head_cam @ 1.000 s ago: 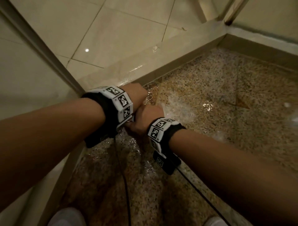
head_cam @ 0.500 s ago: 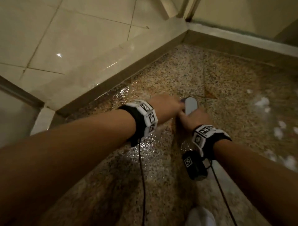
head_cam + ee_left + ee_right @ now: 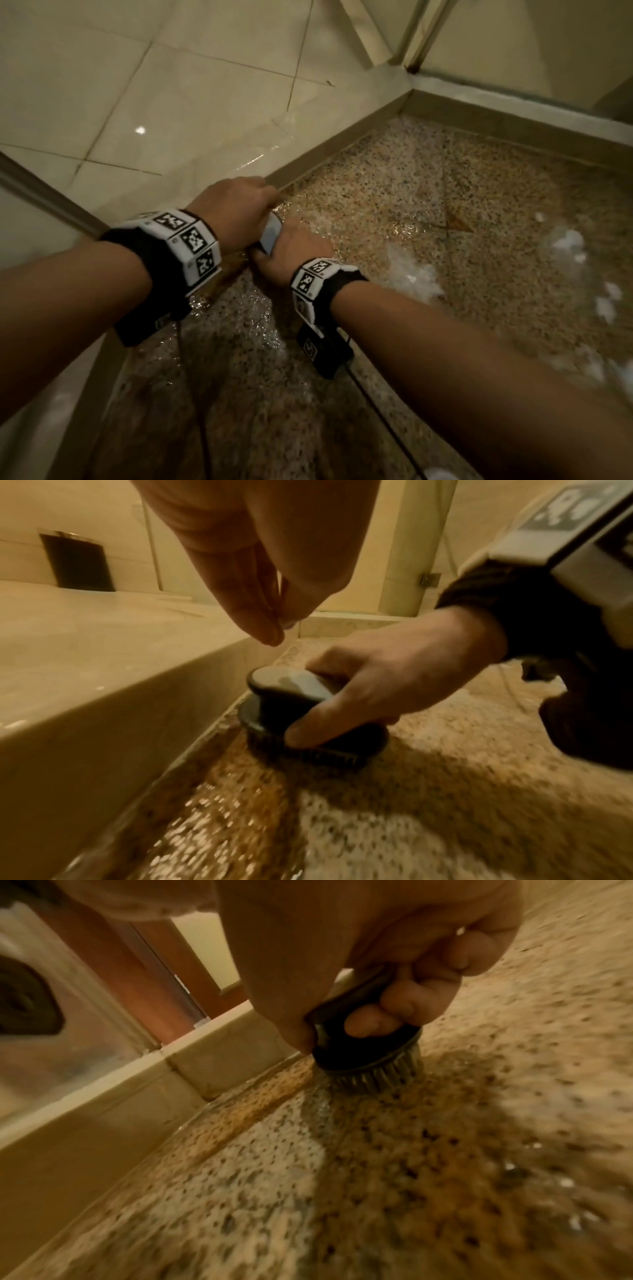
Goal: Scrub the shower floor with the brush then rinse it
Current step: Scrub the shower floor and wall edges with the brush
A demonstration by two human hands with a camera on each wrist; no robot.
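Observation:
A dark round brush (image 3: 291, 696) with a knob handle stands bristles-down on the wet speckled shower floor (image 3: 445, 212), right at the foot of the pale curb (image 3: 239, 150). My right hand (image 3: 359, 696) grips the handle, its fingers curled under the knob (image 3: 377, 1010). In the head view only the brush's (image 3: 270, 233) top shows between my two hands. The left hand (image 3: 274, 634) hovers just above and beside the brush, its fingers hanging straight down and holding nothing. The bristles (image 3: 373, 1077) press into the water film.
White foam patches (image 3: 411, 270) lie on the floor (image 3: 308, 1177) to the right. The curb (image 3: 103, 1110) meets a glass door frame (image 3: 411, 34) at the far corner. A dark bin (image 3: 77, 561) stands outside on the tiles. Wrist cables (image 3: 202, 411) trail toward my feet.
Half a second ago the brush was out on the floor away from the curb; now it is back against the curb's foot. The left hand has kept beside it.

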